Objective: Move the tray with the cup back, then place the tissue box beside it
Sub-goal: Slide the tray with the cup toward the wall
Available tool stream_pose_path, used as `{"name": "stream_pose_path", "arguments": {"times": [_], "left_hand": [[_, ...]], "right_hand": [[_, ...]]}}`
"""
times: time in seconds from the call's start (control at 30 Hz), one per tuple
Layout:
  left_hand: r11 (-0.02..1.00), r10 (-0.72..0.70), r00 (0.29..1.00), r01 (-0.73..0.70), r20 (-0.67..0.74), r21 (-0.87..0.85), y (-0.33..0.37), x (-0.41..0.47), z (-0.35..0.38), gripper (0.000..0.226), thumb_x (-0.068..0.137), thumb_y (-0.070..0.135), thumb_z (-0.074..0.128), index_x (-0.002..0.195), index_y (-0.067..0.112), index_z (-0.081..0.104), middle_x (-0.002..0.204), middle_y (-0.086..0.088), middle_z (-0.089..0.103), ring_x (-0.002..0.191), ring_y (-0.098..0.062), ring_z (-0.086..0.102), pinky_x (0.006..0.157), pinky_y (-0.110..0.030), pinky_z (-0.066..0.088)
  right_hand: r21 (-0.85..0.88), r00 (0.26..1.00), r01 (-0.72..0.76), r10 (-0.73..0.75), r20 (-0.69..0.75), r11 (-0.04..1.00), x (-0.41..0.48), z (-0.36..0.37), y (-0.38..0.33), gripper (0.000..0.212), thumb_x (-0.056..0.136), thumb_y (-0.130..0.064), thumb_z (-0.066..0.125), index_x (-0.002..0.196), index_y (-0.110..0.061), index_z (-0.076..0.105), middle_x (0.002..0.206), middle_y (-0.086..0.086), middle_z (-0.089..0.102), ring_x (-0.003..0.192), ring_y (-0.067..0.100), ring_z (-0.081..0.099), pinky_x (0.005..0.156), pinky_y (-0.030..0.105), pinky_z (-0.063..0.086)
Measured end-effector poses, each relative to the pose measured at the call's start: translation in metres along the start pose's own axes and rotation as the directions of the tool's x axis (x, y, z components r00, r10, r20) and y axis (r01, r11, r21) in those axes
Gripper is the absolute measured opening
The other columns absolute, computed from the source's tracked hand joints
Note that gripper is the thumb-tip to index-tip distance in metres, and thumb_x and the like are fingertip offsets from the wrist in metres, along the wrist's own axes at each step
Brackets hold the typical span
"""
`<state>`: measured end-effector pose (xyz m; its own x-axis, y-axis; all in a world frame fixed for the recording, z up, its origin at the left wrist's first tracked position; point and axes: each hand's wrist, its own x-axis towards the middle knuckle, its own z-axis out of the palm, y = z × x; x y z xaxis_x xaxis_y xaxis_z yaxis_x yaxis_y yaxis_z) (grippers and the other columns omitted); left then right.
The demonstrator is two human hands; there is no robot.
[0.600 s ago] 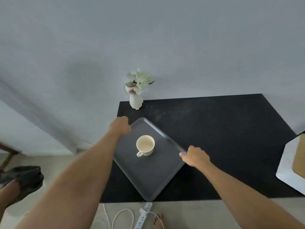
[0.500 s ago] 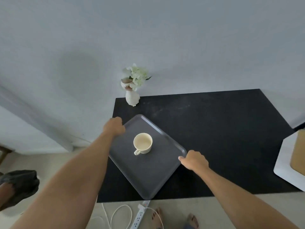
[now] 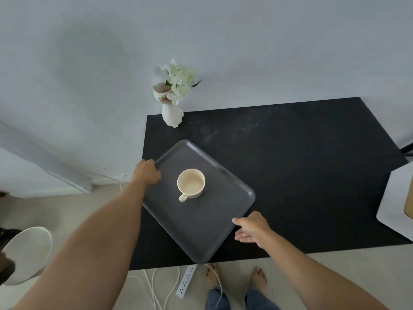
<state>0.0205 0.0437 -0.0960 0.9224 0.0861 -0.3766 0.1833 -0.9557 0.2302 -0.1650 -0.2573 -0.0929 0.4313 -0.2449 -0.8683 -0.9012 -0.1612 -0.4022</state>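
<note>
A dark grey tray lies turned like a diamond on the left part of the black table, its near corner past the table's front edge. An empty cream cup stands on it, handle toward me. My left hand grips the tray's left rim. My right hand is at the tray's right edge with fingers apart, just off the rim. A tan box, perhaps the tissue box, is cut off at the far right on a white surface.
A white vase with pale flowers stands at the table's back left corner against the wall. On the floor below lie a power strip with white cables and my bare feet. A white round stool is at the lower left.
My right hand has let go of the tray's right rim and opened. The left hand keeps its grip. The view has shifted and the tray sits lower in it.
</note>
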Motion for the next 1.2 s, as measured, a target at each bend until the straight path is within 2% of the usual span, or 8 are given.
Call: {"name": "stream_pose_path", "arguments": {"times": [0.13, 0.3, 0.43, 0.7, 0.93, 1.03, 1.1, 1.2], "left_hand": [[1.000, -0.004, 1.000, 0.004, 0.009, -0.003, -0.007, 0.015, 0.002, 0.034, 0.091, 0.016, 0.057, 0.119, -0.002, 0.063, 0.130, -0.023, 0.058, 0.120, -0.041, 0.056, 0.099, -0.045, 0.047], [1.000, 0.021, 1.000, -0.021, 0.014, -0.015, -0.014, 0.029, 0.004, 0.026, 0.089, 0.011, 0.056, 0.109, -0.001, 0.068, 0.122, -0.024, 0.063, 0.113, -0.042, 0.059, 0.092, -0.043, 0.049], [1.000, 0.020, 1.000, -0.020, -0.006, -0.003, -0.013, 0.032, 0.005, 0.027, 0.090, 0.008, 0.055, 0.115, 0.003, 0.066, 0.122, -0.020, 0.064, 0.114, -0.041, 0.059, 0.090, -0.042, 0.048], [1.000, -0.016, 1.000, 0.016, -0.008, -0.020, -0.010, 0.036, 0.002, 0.023, 0.092, 0.012, 0.055, 0.111, 0.009, 0.069, 0.116, -0.019, 0.068, 0.110, -0.041, 0.062, 0.087, -0.040, 0.049], [0.998, -0.029, 0.999, 0.031, 0.039, -0.062, 0.009, 0.029, -0.001, 0.020, 0.090, 0.015, 0.060, 0.105, 0.007, 0.071, 0.111, -0.015, 0.071, 0.106, -0.039, 0.065, 0.085, -0.040, 0.050], [0.996, -0.031, 0.998, 0.036, 0.058, -0.085, 0.018, 0.025, 0.001, 0.020, 0.089, 0.016, 0.062, 0.103, 0.007, 0.073, 0.109, -0.014, 0.072, 0.103, -0.037, 0.067, 0.085, -0.040, 0.053], [0.995, -0.034, 0.997, 0.040, 0.066, -0.095, 0.025, 0.022, 0.001, 0.018, 0.089, 0.017, 0.064, 0.099, 0.007, 0.074, 0.105, -0.015, 0.073, 0.099, -0.036, 0.068, 0.082, -0.040, 0.053], [0.990, -0.070, 0.995, 0.079, 0.075, -0.121, 0.040, 0.018, 0.002, 0.018, 0.089, 0.019, 0.066, 0.099, 0.007, 0.074, 0.101, -0.013, 0.072, 0.095, -0.035, 0.069, 0.076, -0.037, 0.051]], "right_hand": [[0.088, 0.999, -0.005, 0.000, 0.054, 0.996, 0.001, 0.014, 0.005, 0.025, 0.090, -0.017, 0.070, 0.107, 0.000, 0.064, 0.091, 0.020, 0.074, 0.077, 0.024, 0.077, 0.062, 0.029, 0.062], [0.117, 0.999, 0.012, -0.015, 0.031, 0.993, 0.007, 0.023, 0.008, 0.020, 0.088, -0.008, 0.070, 0.106, -0.002, 0.062, 0.095, 0.019, 0.073, 0.077, 0.024, 0.077, 0.061, 0.028, 0.062], [0.091, 1.000, 0.020, -0.020, -0.001, 0.996, 0.009, 0.026, 0.009, 0.014, 0.088, -0.001, 0.069, 0.099, -0.003, 0.061, 0.094, 0.018, 0.074, 0.077, 0.024, 0.077, 0.063, 0.029, 0.062], [0.020, 0.992, 0.040, -0.037, -0.119, 0.999, 0.016, 0.022, 0.006, 0.010, 0.087, 0.000, 0.068, 0.090, -0.006, 0.060, 0.089, 0.016, 0.072, 0.064, 0.018, 0.073, 0.052, 0.023, 0.058], [-0.057, 0.971, 0.056, -0.068, -0.227, 0.997, 0.032, -0.013, -0.006, 0.011, 0.088, -0.001, 0.064, 0.085, -0.008, 0.056, 0.092, 0.015, 0.070, 0.079, 0.024, 0.072, 0.072, 0.035, 0.063], [-0.094, 0.958, 0.062, -0.086, -0.274, 0.994, 0.046, -0.033, -0.014, 0.009, 0.087, 0.000, 0.064, 0.090, -0.007, 0.058, 0.090, 0.014, 0.068, 0.082, 0.026, 0.071, 0.080, 0.042, 0.061], [-0.120, 0.947, 0.070, -0.104, -0.305, 0.990, 0.056, -0.046, -0.021, 0.010, 0.088, -0.001, 0.064, 0.093, -0.008, 0.058, 0.091, 0.013, 0.066, 0.082, 0.025, 0.069, 0.080, 0.043, 0.061], [-0.169, 0.933, 0.075, -0.130, -0.336, 0.983, 0.073, -0.069, -0.036, 0.014, 0.089, -0.005, 0.064, 0.101, -0.009, 0.059, 0.094, 0.012, 0.065, 0.081, 0.025, 0.067, 0.070, 0.038, 0.058]]}}
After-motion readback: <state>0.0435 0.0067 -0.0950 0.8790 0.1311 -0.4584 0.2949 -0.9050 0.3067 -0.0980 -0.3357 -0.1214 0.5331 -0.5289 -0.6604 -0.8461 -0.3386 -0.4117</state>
